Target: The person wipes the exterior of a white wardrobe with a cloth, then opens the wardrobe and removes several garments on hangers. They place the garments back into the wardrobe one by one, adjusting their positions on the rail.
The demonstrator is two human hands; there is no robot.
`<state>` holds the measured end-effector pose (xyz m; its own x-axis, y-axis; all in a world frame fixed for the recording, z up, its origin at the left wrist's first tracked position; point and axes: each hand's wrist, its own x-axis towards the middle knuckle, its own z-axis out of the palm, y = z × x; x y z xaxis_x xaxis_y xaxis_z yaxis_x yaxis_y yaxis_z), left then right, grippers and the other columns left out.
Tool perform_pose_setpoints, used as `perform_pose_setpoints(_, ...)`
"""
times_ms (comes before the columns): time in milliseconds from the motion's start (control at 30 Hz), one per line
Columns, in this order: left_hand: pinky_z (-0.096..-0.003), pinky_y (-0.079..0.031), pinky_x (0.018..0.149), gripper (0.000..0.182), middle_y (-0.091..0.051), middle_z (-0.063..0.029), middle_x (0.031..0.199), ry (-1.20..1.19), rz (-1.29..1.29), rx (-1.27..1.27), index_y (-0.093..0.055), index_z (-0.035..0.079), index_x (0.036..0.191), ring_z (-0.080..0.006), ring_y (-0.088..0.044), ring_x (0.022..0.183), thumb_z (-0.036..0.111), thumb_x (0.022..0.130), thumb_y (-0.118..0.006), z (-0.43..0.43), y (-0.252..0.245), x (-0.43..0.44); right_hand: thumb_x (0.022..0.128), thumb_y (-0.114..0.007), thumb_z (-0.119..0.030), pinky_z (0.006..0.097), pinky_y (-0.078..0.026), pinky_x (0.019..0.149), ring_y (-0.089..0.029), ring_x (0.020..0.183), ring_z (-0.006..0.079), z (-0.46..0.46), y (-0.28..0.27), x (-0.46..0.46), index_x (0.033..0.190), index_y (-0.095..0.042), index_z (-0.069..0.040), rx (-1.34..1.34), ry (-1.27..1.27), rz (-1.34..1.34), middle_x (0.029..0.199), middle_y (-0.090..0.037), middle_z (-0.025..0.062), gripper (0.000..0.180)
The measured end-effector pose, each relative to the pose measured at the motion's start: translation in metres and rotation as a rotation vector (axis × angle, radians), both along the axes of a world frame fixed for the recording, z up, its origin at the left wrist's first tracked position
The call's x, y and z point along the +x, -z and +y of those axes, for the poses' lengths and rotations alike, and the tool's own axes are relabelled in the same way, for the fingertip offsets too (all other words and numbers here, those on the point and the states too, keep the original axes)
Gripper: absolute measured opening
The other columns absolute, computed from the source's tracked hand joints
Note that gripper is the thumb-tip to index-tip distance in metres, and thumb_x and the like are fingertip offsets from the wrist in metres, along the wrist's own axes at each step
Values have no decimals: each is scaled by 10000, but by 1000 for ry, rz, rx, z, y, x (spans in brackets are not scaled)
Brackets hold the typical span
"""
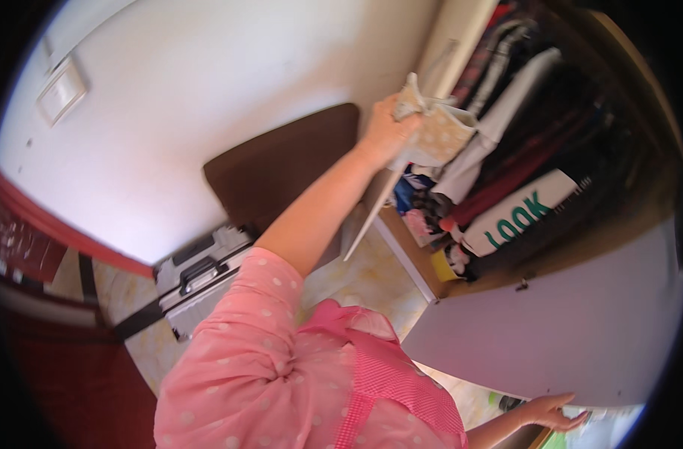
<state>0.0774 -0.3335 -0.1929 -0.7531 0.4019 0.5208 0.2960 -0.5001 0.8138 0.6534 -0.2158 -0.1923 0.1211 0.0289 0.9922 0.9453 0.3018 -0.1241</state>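
My left hand point(391, 130) reaches up and forward, gripping a beige cloth item with white dots point(439, 134). This item looks like a small fabric bag or basin-shaped holder, and its contents are not visible. It is beside the edge of the left wardrobe door point(383, 193), in front of the wardrobe's interior. Low on the right, my right hand point(552, 412) has its fingers apart, close to the edge of the pale right wardrobe door point(543, 342). Whether it touches that door is unclear.
Clothes point(504, 129) hang in the open wardrobe, with small items piled below, including a yellow one point(443, 266). A silver hard case point(201, 280) stands by the white wall point(207, 73), near a dark brown panel point(285, 163). Reddish furniture point(66, 370) is at left.
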Motion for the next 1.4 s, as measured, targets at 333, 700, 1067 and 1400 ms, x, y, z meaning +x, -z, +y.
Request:
perform_pose_setpoints(333,-278,-493,731,235,-660,-28,922,-136,-538,-456,-643,1,1068,-95,-583,812,160,912,-568,-198,156,130,938,-542,-55,356,-396,974,-454,1210,256,1,35,-183,1136,-586,-11,-473,-972,-135,1335,-426,140,208)
perform_pose_setpoints(700,-487,-238,1071,700,-386,-186,1393,-777,334,-1270,-397,54,1376,-399,-318,1290,226,772,-707,-348,208,94,736,-647,24,427,-368,948,-543,1068,275,-43,17,-317,1023,-622,-81,-552,-1324,-532,1070,-588,91,306)
perform_pose_setpoints(1067,-430,-394,943,103,-638,-101,1080,-80,663,-539,-608,34,693,-338,-524,1123,37,730,-704,-152,116,84,968,-472,-44,252,-481,721,-572,773,88,22,-33,-300,1200,-568,-75,-964,-1497,222,758,-584,14,253)
perform_pose_setpoints(1400,-420,-448,890,125,-640,-107,1056,101,653,-428,-649,33,815,-335,-568,1032,8,709,-710,-36,111,72,935,-540,-58,274,-411,981,-543,1113,154,234,-134,-293,1251,-531,-2,-679,-1342,277,1190,-588,78,321)
